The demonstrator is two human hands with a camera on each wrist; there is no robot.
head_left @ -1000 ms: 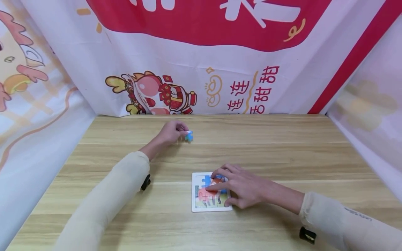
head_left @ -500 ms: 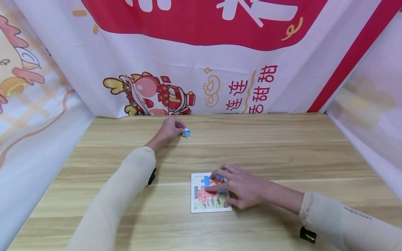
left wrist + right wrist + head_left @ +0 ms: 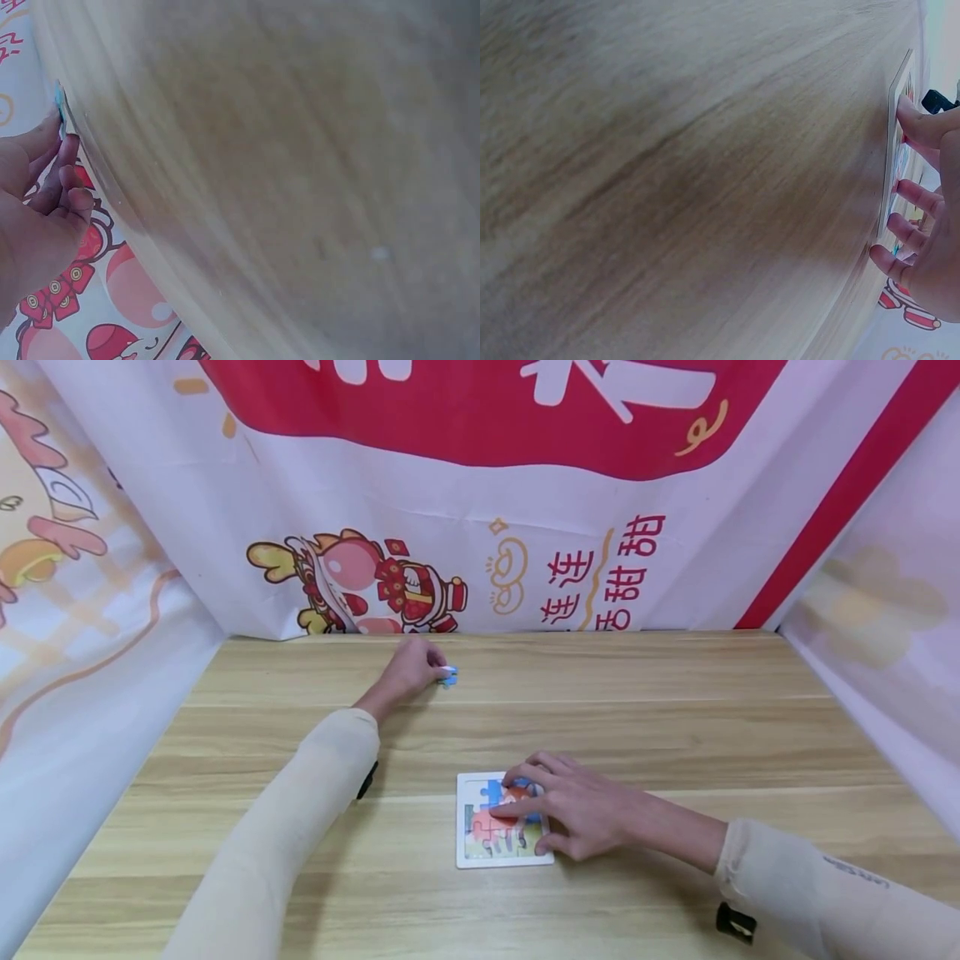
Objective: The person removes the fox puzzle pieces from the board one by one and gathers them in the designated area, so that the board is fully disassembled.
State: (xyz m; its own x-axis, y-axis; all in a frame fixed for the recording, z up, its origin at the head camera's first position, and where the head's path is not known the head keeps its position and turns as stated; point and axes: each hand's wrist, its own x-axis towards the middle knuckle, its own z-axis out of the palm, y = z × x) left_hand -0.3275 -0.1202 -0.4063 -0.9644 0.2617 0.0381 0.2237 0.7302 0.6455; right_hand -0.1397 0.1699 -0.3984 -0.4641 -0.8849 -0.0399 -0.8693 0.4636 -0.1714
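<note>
Near the back of the table, my left hand pinches a small blue jigsaw piece between thumb and fingers. In the left wrist view the piece shows nearly edge-on at the fingertips. Closer to me lies a white-rimmed puzzle tray holding a picture in blue, orange, pink and green. A pale unfilled patch shows at its upper left. My right hand rests on the tray's right side with fingers spread, touching the pieces. That hand hides part of the picture.
The wood-grain table runs back to a printed cloth hanging upright behind it. More cloth walls flank the left and right sides. Small black devices are strapped at both wrists, beneath the cream sleeves.
My left hand has moved slightly back, away from me, with the jigsaw piece, and its forearm has shifted right. The piece's angle has changed. My right hand stays in place on the puzzle.
</note>
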